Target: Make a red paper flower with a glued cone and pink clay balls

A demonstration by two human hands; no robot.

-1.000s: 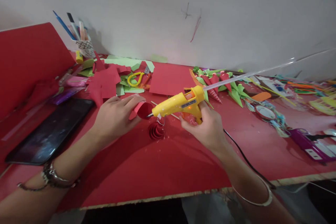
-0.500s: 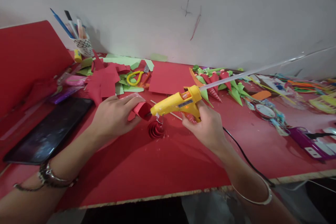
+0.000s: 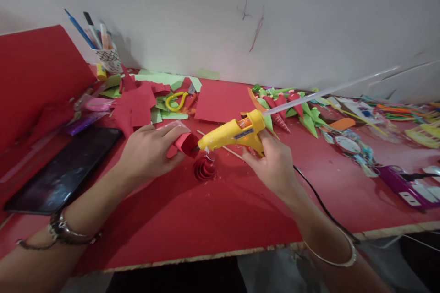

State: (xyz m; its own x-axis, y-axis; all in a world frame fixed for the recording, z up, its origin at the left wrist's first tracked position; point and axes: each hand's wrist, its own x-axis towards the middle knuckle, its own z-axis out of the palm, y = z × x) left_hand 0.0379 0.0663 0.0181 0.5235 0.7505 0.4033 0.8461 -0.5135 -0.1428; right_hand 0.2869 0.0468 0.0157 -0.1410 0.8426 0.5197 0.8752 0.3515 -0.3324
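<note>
My left hand (image 3: 146, 151) is closed on a curled piece of red paper (image 3: 187, 143), pinching it between thumb and fingers. In my right hand (image 3: 273, 160) is a yellow hot glue gun (image 3: 233, 132), its handle wrapped by the fingers and its orange light showing. A long clear glue stick (image 3: 326, 93) sticks out of its back end. The gun's nozzle is at the open side of the red paper; whether it touches I cannot tell. Just below the nozzle, a red paper spiral (image 3: 204, 168) rests on the red table (image 3: 206, 219).
A phone (image 3: 63, 171) lies left, near a patterned cup of pens (image 3: 110, 61). Behind are red paper scraps (image 3: 142, 103), yellow-handled scissors (image 3: 176, 101) and a red sheet (image 3: 222, 100). Red and green paper cones (image 3: 280, 105) lie behind the gun. At right sits a purple power strip (image 3: 407, 187).
The glue gun and my right hand have shifted very slightly, the back end a little up and right. My left hand keeps the red paper in nearly the same place.
</note>
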